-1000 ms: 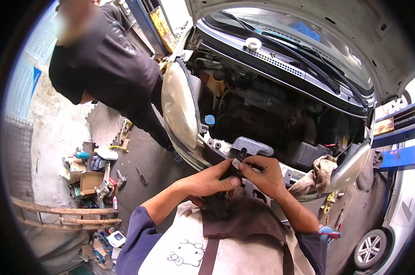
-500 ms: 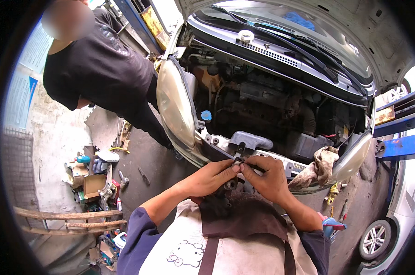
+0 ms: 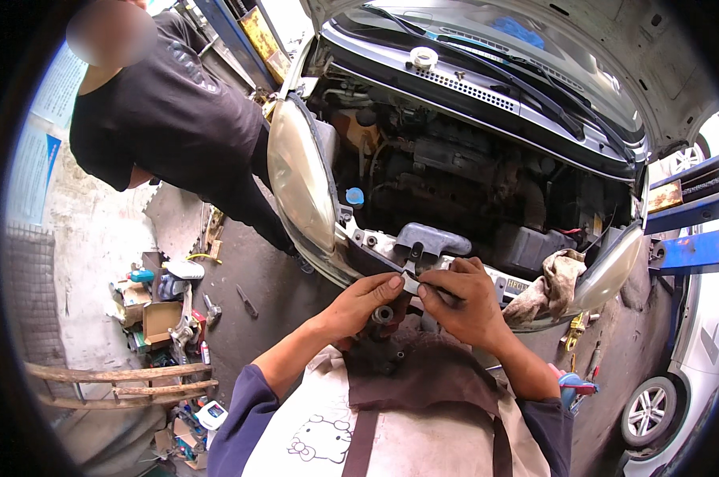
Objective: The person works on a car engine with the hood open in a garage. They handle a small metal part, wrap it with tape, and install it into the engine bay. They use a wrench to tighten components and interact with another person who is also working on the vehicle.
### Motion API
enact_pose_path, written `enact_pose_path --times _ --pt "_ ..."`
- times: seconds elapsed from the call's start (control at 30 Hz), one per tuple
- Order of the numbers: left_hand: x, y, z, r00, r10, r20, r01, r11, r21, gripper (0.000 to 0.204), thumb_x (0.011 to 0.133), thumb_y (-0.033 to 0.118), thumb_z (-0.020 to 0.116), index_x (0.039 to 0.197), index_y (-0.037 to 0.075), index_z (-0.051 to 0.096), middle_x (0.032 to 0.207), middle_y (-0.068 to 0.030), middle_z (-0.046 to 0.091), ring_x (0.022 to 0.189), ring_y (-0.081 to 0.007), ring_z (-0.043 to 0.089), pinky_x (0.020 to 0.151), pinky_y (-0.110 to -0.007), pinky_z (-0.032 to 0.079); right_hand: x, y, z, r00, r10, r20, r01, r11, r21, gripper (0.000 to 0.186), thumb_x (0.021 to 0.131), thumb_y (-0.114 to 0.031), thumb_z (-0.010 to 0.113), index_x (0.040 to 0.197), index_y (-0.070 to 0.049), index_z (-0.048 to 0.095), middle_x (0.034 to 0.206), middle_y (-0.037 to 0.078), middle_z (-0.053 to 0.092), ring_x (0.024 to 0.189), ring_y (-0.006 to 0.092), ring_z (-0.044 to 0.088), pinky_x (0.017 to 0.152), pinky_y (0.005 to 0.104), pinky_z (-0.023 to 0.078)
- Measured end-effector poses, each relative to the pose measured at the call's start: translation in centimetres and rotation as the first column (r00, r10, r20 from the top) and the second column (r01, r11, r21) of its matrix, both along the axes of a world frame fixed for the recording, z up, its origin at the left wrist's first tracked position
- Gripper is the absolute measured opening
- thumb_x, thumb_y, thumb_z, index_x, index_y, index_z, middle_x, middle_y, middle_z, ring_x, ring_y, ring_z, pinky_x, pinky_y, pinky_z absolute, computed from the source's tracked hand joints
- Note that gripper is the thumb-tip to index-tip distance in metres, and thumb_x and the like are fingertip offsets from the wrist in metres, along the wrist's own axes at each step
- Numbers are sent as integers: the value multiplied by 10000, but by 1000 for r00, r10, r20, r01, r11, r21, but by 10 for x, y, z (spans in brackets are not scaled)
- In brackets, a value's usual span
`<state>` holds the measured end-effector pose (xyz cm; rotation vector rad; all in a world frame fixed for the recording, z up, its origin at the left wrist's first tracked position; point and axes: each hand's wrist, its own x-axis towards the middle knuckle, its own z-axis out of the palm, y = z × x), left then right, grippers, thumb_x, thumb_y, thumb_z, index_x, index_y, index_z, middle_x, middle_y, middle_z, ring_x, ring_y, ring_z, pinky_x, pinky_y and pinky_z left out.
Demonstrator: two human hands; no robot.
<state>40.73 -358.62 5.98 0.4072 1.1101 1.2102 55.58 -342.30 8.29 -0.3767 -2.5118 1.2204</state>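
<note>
Between both thumbs and fingertips I hold a small light-grey piece (image 3: pixel 411 283), at the front edge of the open car. Its exact kind is too small to make out. My left hand (image 3: pixel 361 304) pinches its left end, while my right hand (image 3: pixel 460 306) grips the right end with bent fingers. Just below the left hand, a dark greasy part with a metal ring (image 3: pixel 383 315) rests against my brown apron (image 3: pixel 423 374). Behind my fingers lies the car's front crossmember, with a grey plastic duct (image 3: pixel 432 241) on it.
Ahead is the engine bay (image 3: pixel 455 171) under a raised hood. A dirty rag (image 3: pixel 552 286) hangs over the front right. A person in dark clothes (image 3: pixel 164 119) stands at the left. Boxes and tools (image 3: pixel 162 320) litter the floor, near a wooden rail (image 3: pixel 121 372). A blue lift arm (image 3: pixel 693 253) is at right.
My thumbs have moved slightly apart, so more of the light-grey piece shows between them. The left hand shifted left, and the metal ring below it is now more exposed.
</note>
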Motion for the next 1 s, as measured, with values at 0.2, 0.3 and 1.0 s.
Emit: enact_pose_path --times 0.2,0.3,1.0 --pt "3 -3 -1 995 30 95 -31 999 9 436 1041 461 456 971 40 541 721 -37 542 606 -129 518 543 -266 423 3 -4 -2 1000 -5 2 5 1000 5 135 818 -159 739 938 -98 738 724 39 656 700 221 531 741 377 368" --pt "0 -4 -6 990 -6 140 -2 998 56 421 1045 442 456 970 36 537 719 -44 533 605 -139 514 543 -275 426 -1 -2 -19 998 8 -69 -10 1000 -20 180 818 -164 760 970 -70 740 744 38 641 725 204 461 725 349 367" --pt "-4 28 9 944 -325 48 328 941 -87 493 1027 435 505 966 -32 648 741 -74 656 696 -140 633 622 -282 514 -17 50 -22 877 460 -137 -459 721 -519 340 883 -1 585 1217 -16 652 1193 119 660 1133 239 581 986 371 448"
